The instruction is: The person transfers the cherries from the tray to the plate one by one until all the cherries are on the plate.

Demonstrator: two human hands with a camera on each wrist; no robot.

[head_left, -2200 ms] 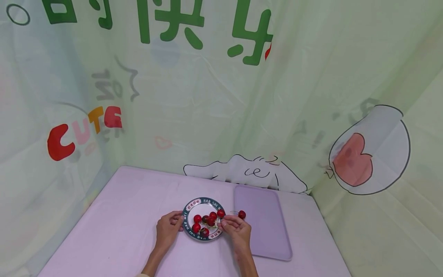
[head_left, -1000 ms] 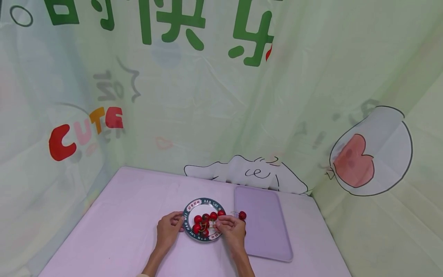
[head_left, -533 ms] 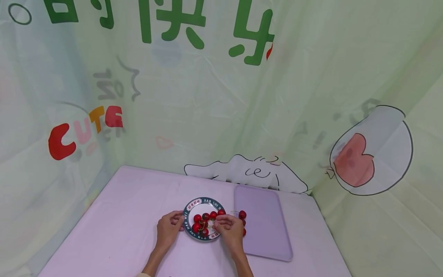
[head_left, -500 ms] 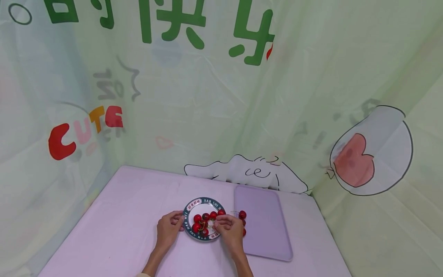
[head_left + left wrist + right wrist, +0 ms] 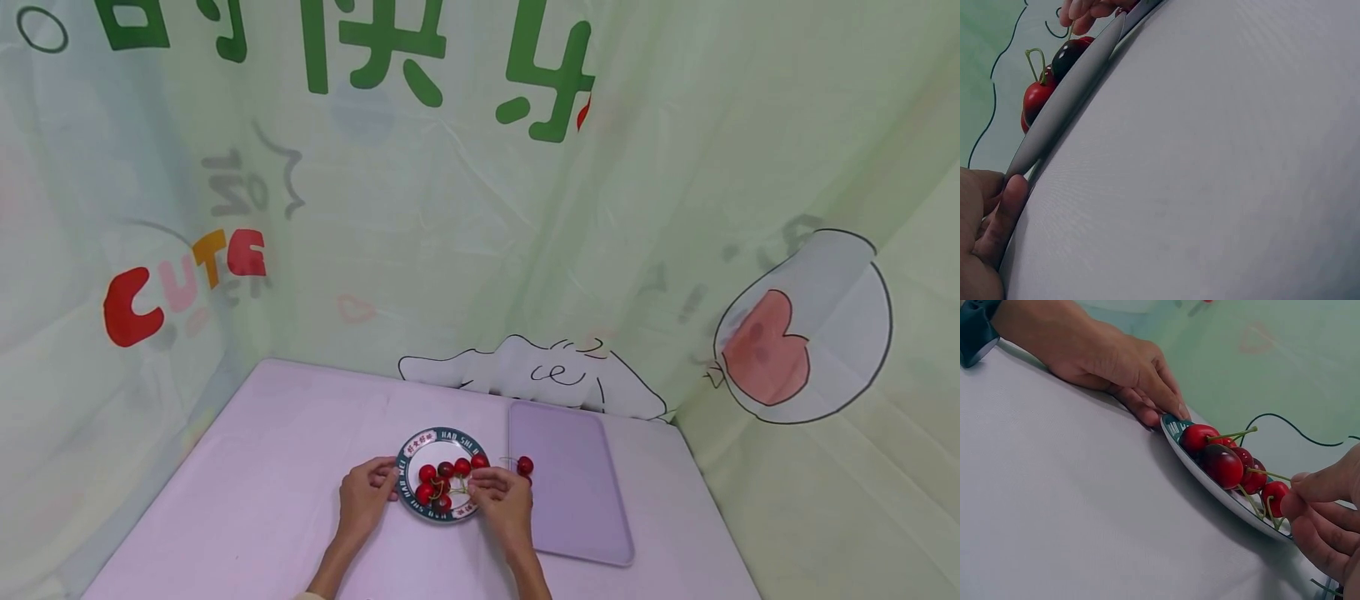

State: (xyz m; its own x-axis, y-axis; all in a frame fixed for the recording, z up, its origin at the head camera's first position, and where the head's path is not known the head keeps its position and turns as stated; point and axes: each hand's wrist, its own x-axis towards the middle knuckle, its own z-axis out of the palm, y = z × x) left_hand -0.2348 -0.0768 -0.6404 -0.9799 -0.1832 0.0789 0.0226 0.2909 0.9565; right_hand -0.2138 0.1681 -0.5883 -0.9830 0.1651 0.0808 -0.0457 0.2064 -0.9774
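Note:
A round white plate [image 5: 420, 511] with a green patterned rim holds several red and dark-red cherries [image 5: 425, 493] with green stems. At its left side, my left hand [image 5: 363, 500] grips the rim; in the left wrist view the thumb and fingers lie around the plate's edge [image 5: 1063, 112]. Over the plate's right side, my right hand [image 5: 506, 504] pinches a green cherry stem [image 5: 1270, 474] between thumb and fingertips. That stem's dark-red cherry [image 5: 1244, 457] is among the others on the plate.
A light purple tray [image 5: 573, 508] lies right of the plate. A cherry [image 5: 525, 465] sits by its left edge, with another partly hidden behind my right hand. Printed pale curtains [image 5: 480, 250] stand behind and beside the table [image 5: 285, 467].
Since the oldest frame, my right hand has moved slightly toward me, and a dark cherry by its fingertips has shifted left among the others. Lately the hand has drawn slightly right. The left hand stays put.

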